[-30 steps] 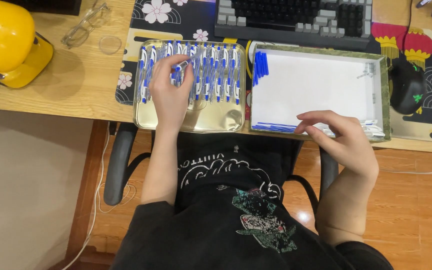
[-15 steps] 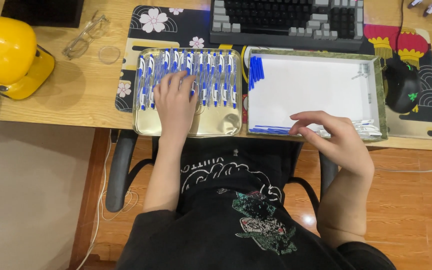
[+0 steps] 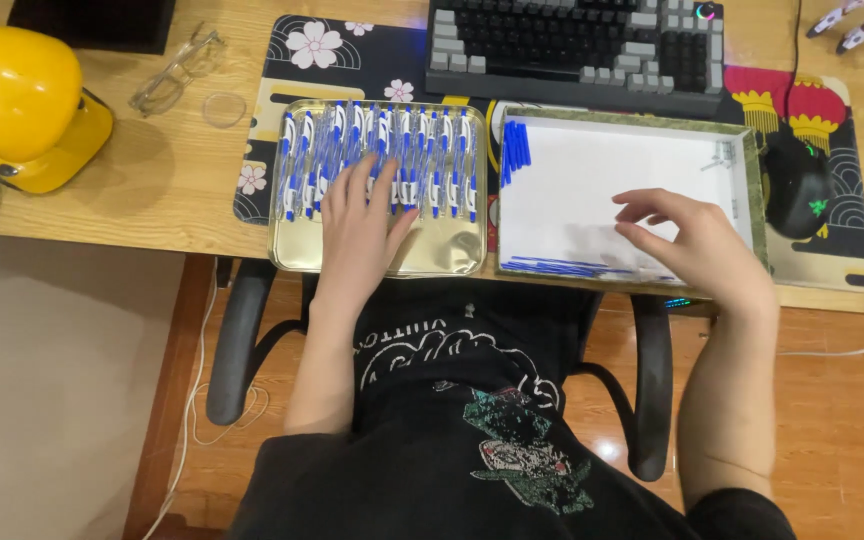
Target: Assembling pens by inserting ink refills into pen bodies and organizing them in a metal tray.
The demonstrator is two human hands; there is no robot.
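Pens (image 3: 422, 160), blue-and-white, lined side by side across gold tray (image 3: 452, 262) at desk edge, left hand (image 3: 360, 225) flat on them with fingers spread, gripping nothing; right hand (image 3: 692, 245) hovers loosely curled, empty, over white box (image 3: 592, 190) holding blue refills (image 3: 515, 150).

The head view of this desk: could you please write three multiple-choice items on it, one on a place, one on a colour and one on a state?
1. Where does the left hand rest?
A. on the pens in the gold tray
B. on the keyboard
C. on the hard hat

2. What colour is the hard hat?
A. red
B. yellow
C. white

3. How is the right hand?
A. clenched on a mouse
B. flat under the desk
C. open above the white-lined tray

Answers: 1 A, fingers lie across the pens; 2 B, its shell is yellow; 3 C, fingers are spread and hold nothing.
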